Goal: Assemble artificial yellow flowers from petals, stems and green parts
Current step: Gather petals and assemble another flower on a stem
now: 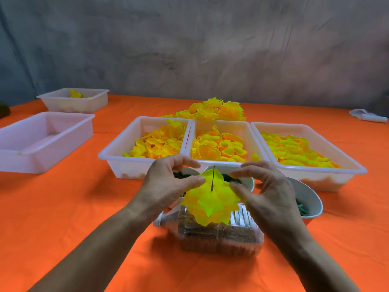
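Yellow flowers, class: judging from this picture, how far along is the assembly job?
Done: a pile of finished flowers lies behind the trays. In hand: the left hand and right hand pinch a yellow bloom threaded on a dark stem. Left: three trays of petals remain well stocked, so much is undone.

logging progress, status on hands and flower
Left hand and right hand both pinch the yellow petal flower on its thin dark stem. Nothing blocking.

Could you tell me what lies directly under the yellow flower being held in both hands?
Under the yellow flower lies a clear plastic bottle on its side, filled with brownish material, on the orange tablecloth. The flower covers part of the bottle's upper side.
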Demonstrator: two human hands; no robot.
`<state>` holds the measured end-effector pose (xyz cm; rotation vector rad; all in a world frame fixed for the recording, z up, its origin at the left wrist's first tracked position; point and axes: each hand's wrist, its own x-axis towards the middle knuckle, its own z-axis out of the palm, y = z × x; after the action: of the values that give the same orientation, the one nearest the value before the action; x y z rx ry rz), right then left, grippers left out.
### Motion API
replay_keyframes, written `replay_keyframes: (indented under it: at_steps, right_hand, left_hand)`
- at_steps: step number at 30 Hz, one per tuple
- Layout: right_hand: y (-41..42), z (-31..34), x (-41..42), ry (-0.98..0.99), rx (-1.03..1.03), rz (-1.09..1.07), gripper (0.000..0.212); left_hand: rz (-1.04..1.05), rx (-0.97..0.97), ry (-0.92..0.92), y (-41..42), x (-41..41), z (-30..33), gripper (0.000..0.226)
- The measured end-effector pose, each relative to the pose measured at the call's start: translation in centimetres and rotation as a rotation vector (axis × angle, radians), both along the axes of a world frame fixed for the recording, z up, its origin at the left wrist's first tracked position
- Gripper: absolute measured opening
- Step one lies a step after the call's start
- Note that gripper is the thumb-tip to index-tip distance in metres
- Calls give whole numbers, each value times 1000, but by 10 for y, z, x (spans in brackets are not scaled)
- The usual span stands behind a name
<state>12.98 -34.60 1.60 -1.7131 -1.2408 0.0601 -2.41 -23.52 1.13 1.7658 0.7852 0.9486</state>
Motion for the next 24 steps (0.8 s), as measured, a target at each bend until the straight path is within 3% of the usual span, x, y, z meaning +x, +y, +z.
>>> replay_keyframes:
  at_steps: [2,6,11,16,21,24]
  right_hand:
    - [3,4,-5,-118,-23,51,13]
    - [10,3,-8,-104,-200,141,11]
    - [14,-9,-5,-4,-197,150,7]
    - [18,-23,-3,138,-83,170,16]
    - [24,-33,-6,301,37,247,8]
    - [20,-35,-8,271,54,232,8]
  left_hand:
    - [-2,181,41,-4,2,6,18]
    - [-33,324,200,-8,8,7,14]
    - [-11,306,198,-6,8,-7,15]
    - [-35,320,117,0,9,-19,22]
    - [-47,284,2,4,12,-28,8]
    - [-63,291,20,4,11,-28,6]
